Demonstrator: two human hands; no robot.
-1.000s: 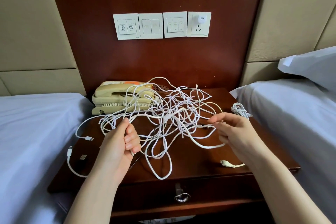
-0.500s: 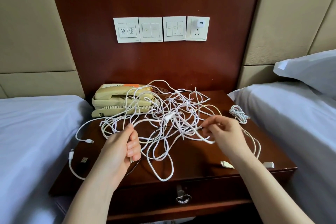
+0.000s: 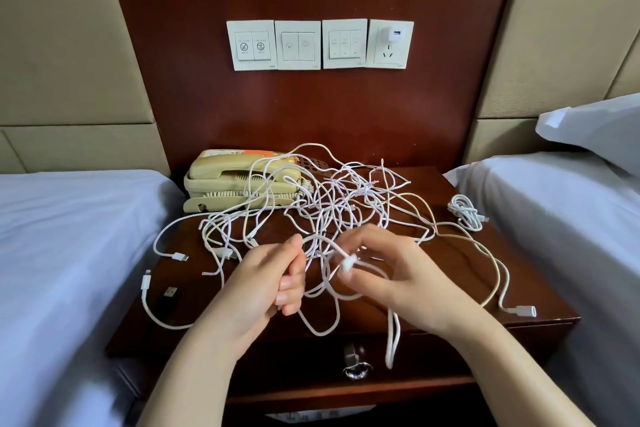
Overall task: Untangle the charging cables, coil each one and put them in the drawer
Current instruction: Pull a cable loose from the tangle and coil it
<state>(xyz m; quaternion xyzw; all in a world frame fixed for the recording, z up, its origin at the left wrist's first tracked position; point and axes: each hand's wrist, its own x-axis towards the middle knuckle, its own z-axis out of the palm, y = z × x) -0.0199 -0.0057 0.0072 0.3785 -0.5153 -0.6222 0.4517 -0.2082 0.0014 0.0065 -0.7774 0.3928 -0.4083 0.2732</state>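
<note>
Left bed [image 3: 69, 236]: smooth white sheet, just beside the left edge of the nightstand
Nightstand [image 3: 467, 276]: dark red-brown polished wood with a flat, glossy top
Loose ends: a white plug [image 3: 180, 256], a slim white plug [image 3: 146, 282] and a small black plug [image 3: 169, 293] lie near the left edge of the top
Telephone [image 3: 235, 184]: beige plastic with a spiral cord, at the back left corner; some cable loops lie over it
Switch plates [image 3: 298, 44]: four square white plates in a row on the wood panel above
Left hand [image 3: 266, 281]: fingers curled tight, gripping several thin strands near the front edge
Tangle of cables [image 3: 346, 204]: thin, round white cords in many crossed loops, spread over the middle of the top from the telephone to the hands; one loop [image 3: 393, 340] hangs over the front edge
Drawer [image 3: 311, 364]: below the front edge and closed, with a shiny metal ring pull [image 3: 355, 369]
Right hand [image 3: 398, 274]: thumb and fingertips pinch a small white connector [image 3: 348, 263], the other fingers bent
Adapter [image 3: 394, 35]: small white cube in the rightmost socket
Coiled cable [image 3: 465, 211]: small neat white bundle near the right edge, apart from the tangle
Right bed [image 3: 554, 236]: white sheet, with a soft white pillow [image 3: 595, 128] on it
</note>
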